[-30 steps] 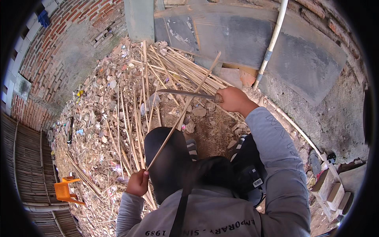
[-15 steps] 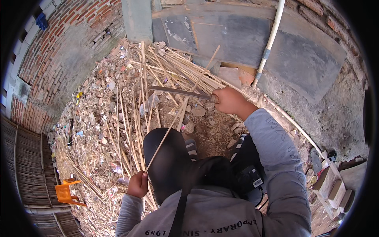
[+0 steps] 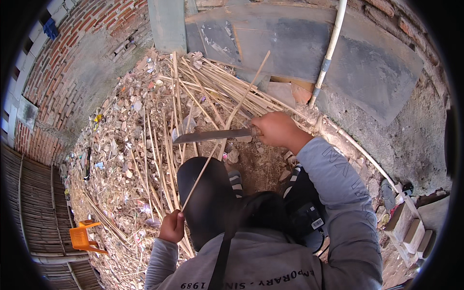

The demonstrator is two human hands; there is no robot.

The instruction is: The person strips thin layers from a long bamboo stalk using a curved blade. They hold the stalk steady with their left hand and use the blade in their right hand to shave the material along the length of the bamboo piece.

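Observation:
My left hand [image 3: 172, 226] is closed on the lower end of a long, thin bamboo strip [image 3: 198, 179]. The strip slants up and away to the right, over my dark-trousered left knee [image 3: 205, 176]. My right hand [image 3: 277, 129] grips the handle of a long knife [image 3: 212, 136] with a broad, straight blade. That blade points left and crosses the strip around its middle; whether it touches is hard to tell. Beyond the knife lies a heap of cut bamboo strips [image 3: 227, 81], and several more [image 3: 155, 157] lie to the left of my knee.
Rubble and litter [image 3: 118, 145] cover the ground at left. A brick wall [image 3: 63, 82] rises there, with an orange plastic chair [image 3: 83, 237] nearer. Ahead stand dark panels [image 3: 299, 43] and a white pipe [image 3: 333, 43]. Blocks [image 3: 411, 237] lie at right.
The knife has come down the strip toward me, its blade tip swinging nearer. My right hand has shifted slightly nearer and left. My left hand keeps its hold on the strip.

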